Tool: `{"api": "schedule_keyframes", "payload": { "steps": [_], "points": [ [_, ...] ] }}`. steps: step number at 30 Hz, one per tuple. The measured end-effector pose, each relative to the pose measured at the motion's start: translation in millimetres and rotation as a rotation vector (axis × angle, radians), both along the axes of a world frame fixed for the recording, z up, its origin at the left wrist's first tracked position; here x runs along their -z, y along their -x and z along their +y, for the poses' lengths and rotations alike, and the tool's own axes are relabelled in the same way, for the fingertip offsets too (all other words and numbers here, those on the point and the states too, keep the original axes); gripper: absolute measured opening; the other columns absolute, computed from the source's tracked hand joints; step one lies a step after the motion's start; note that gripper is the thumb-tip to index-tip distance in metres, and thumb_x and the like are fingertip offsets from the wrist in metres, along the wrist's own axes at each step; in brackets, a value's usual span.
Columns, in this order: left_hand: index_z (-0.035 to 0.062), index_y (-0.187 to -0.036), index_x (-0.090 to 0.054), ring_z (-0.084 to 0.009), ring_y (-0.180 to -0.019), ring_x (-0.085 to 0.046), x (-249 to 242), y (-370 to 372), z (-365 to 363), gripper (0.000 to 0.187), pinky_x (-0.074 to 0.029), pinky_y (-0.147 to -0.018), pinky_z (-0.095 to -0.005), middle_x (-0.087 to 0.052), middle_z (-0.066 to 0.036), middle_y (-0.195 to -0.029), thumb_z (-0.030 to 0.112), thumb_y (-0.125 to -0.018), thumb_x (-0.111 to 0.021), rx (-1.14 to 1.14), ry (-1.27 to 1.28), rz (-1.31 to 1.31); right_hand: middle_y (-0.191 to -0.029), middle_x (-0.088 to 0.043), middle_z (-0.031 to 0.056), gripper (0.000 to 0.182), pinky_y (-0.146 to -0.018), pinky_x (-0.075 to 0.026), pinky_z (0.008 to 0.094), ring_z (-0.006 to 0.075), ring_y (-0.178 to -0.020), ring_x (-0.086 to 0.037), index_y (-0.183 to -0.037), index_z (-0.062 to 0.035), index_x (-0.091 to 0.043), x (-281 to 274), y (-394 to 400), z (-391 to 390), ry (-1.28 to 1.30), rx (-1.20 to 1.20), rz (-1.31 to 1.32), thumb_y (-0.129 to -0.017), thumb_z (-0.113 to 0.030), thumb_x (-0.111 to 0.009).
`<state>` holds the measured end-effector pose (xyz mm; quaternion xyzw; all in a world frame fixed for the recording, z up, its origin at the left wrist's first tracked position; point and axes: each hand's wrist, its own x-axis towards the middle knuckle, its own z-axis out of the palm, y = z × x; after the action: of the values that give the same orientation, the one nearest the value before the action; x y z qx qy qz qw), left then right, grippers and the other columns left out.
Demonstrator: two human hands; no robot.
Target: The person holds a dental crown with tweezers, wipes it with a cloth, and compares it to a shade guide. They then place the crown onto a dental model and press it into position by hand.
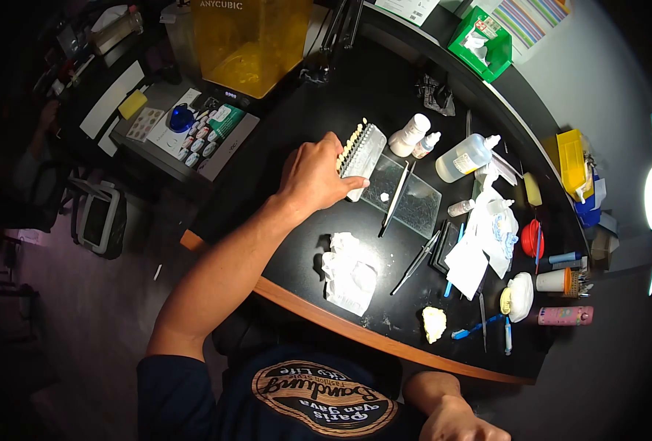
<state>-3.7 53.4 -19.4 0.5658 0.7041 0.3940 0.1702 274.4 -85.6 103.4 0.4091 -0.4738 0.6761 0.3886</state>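
My left hand (315, 173) reaches over the black table and grips a tooth shade guide (369, 153) by its sides. A row of tooth-coloured tabs lines one edge of the guide. Beside it lies a glass slab (423, 206) with a small white lump (385, 197) and a thin brush-like tool (395, 202) on it. A white bottle (410, 134) and a small dropper bottle (426, 145) stand just past the guide. Low at the bottom edge, near my body, my right hand (462, 422) looks curled closed; its fingertips are cut off from view.
Crumpled white tissue (348, 275) and tweezers (416, 262) lie nearer the orange table edge (326, 320). To the right are a clear liquid bottle (463, 158), a yellowish lump (434, 325), a red lid (532, 239) and a pink can (565, 316). A yellow-covered printer (252, 44) stands back left.
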Motion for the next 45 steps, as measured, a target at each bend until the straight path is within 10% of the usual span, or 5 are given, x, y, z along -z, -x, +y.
{"api": "schedule_keyframes", "payload": {
  "steps": [24,30,34,35,45],
  "points": [
    [0.0005,-0.112,-0.053,-0.013,-0.083,-0.071,-7.2,16.3,0.9,0.041,-0.054,-0.074,-0.0303,-0.077,-0.016,-0.094,0.01,-0.086,-0.084,0.141,-0.292,-0.354,-0.061,-0.041,-0.0026,0.044,-0.059,-0.036,0.0277,0.0104,-0.06,-0.049,-0.058,-0.0178,-0.054,-36.1,7.5,-0.8,-0.135,0.027,-0.108,-0.1,-0.006,-0.054],
    [-0.0004,-0.112,-0.054,-0.0128,-0.087,-0.072,-7.8,17.8,0.4,0.04,-0.055,-0.075,-0.0295,-0.078,-0.017,-0.096,0.009,-0.087,-0.084,0.15,-0.28,-0.368,-0.058,-0.053,-0.0001,0.037,-0.065,-0.057,0.0325,0.0119,-0.056,-0.051,-0.06,-0.0116,-0.061,-33.3,-3.8,3.7,-0.05,0.154,-0.182,-0.097,-0.01,-0.066],
    [-0.0005,-0.113,-0.055,-0.0123,-0.086,-0.072,-5.8,17.8,3.8,0.039,-0.055,-0.075,-0.0287,-0.078,-0.017,-0.096,0.007,-0.087,-0.083,0.179,-0.343,-0.39,-0.066,-0.067,0.0047,0.029,-0.072,-0.064,0.0381,0.0102,-0.07,-0.069,-0.067,-0.0055,-0.073,-6.8,-40.7,20.6,-0.003,0.464,-0.213,-0.094,-0.015,-0.074],
    [-0.0005,-0.113,-0.055,-0.0122,-0.086,-0.071,-6.4,18.5,2.6,0.038,-0.055,-0.074,-0.0285,-0.078,-0.017,-0.096,0.006,-0.087,-0.083,0.182,-0.36,-0.393,-0.06,-0.049,0.0008,0.023,-0.074,-0.05,0.0311,0.0187,-0.061,-0.048,-0.066,-0.0076,-0.068,6.7,-49.6,11.8,0.115,0.505,-0.192,-0.088,-0.006,-0.07],
    [-0.0008,-0.118,-0.056,-0.01,-0.089,-0.068,-6.9,18.4,2.1,0.039,-0.054,-0.074,-0.0251,-0.075,-0.015,-0.097,0.004,-0.088,-0.082,0.228,-0.413,-0.475,-0.064,-0.035,0.002,0.031,-0.055,-0.029,0.0254,0.0128,-0.067,-0.034,-0.063,-0.0055,-0.042,108.1,-133.3,9.6,0.31,1.74,-0.437,-0.092,-0.007,-0.053]
  ]
}}
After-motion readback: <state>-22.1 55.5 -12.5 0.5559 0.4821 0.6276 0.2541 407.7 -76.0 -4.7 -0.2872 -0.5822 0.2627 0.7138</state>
